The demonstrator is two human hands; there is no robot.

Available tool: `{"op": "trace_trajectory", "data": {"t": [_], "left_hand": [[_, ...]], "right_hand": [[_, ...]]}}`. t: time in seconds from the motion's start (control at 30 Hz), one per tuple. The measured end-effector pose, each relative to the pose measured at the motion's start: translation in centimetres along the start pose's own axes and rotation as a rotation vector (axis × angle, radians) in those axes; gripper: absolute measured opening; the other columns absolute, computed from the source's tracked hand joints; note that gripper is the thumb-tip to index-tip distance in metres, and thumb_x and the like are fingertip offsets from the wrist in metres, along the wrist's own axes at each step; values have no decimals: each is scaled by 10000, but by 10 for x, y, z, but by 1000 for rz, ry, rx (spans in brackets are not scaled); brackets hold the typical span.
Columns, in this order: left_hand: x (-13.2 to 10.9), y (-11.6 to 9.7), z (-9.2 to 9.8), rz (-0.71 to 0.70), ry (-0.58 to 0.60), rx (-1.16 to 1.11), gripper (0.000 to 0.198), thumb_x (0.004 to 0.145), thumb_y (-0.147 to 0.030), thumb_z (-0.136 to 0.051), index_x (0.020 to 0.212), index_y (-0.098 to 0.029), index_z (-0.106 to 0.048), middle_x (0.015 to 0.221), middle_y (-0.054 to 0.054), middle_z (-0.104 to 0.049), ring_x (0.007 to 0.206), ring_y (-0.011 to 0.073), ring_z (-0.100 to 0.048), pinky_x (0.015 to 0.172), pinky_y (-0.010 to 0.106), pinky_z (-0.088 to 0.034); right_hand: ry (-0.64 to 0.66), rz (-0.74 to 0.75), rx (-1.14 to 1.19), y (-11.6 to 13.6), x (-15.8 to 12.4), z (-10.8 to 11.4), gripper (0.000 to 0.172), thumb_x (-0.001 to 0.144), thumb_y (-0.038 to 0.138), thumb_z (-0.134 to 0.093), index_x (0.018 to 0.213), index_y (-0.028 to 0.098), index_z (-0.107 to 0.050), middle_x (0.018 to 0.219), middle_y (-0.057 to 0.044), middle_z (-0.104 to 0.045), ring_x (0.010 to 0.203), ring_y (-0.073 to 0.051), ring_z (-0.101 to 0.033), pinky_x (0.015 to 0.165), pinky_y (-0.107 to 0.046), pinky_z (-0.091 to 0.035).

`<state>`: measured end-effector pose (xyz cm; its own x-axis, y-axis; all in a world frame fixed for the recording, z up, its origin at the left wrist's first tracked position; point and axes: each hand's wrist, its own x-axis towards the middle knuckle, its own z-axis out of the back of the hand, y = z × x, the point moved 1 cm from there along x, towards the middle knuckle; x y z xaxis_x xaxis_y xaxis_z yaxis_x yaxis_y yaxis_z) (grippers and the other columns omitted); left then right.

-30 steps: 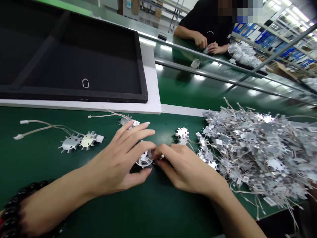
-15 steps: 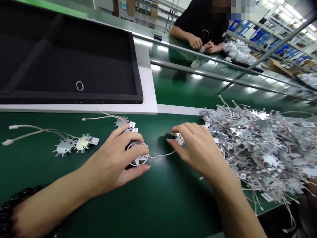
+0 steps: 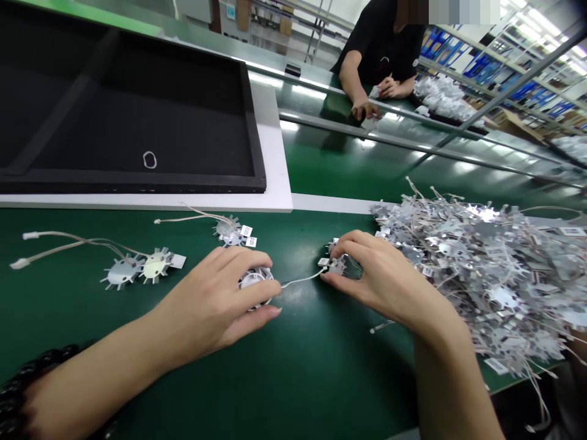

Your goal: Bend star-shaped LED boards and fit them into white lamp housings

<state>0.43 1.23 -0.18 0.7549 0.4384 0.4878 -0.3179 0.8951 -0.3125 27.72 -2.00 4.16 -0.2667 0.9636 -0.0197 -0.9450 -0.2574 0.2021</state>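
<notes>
My left hand (image 3: 224,293) curls its fingers and thumb around a white round plastic part (image 3: 257,280) with an open, ribbed frame. From this part a thin white wire (image 3: 300,282) runs right to my right hand (image 3: 373,269). There, the thumb and fingers close around a small silver spiked metal plate (image 3: 338,265); a second spiked piece with a white label lies against it. Left of my left hand rest two spiked plates with wires, a grey one (image 3: 123,272) and a yellowish one (image 3: 156,265). Beyond the hand are more spiked plates (image 3: 228,230) with labels.
A large pile of spiked metal plates (image 3: 495,275) covers the right side of the green table (image 3: 293,379). A black tray (image 3: 192,180) on a white board (image 3: 270,140) stands back left. Across a rail, another person (image 3: 385,55) works beside white parts (image 3: 443,98).
My right hand has shifted slightly right, and the spiked plates at its fingertips show more. My left hand stays nearly in place. The other person's arm has reached forward to a small piece.
</notes>
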Motion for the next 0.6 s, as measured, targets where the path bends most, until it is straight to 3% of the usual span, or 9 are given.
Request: {"op": "trace_trajectory", "data": {"t": [0.3,0.43,0.6], "left_hand": [[0,-2,0,17,1,-18,107,1035,-235,-518,1044,-210,-622,1179,105,-603,1060,276,-586,895,427,-450],[0,-2,0,39,-22,-41,136,1012,-248,-570,1127,-189,-613,1228,124,-613,1171,301,-563,1006,473,-435],[0,1,2,88,-62,-62,452,1039,-423,-536,1390,-152,-452,1283,147,-617,1239,291,-556,1181,510,-335]], "right_hand": [[-379,253,340,22,2,5,299,949,286,-714,1187,119,-647,1143,-104,-707,1069,-184,-671,946,-301,-538],[-408,258,573,32,2,1,324,933,229,-730,1241,179,-641,1181,-66,-690,1075,-150,-650,912,-242,-554],[-339,301,908,51,1,-9,428,904,146,-748,1303,233,-621,1278,-48,-650,1188,-142,-612,950,-213,-559]]}}
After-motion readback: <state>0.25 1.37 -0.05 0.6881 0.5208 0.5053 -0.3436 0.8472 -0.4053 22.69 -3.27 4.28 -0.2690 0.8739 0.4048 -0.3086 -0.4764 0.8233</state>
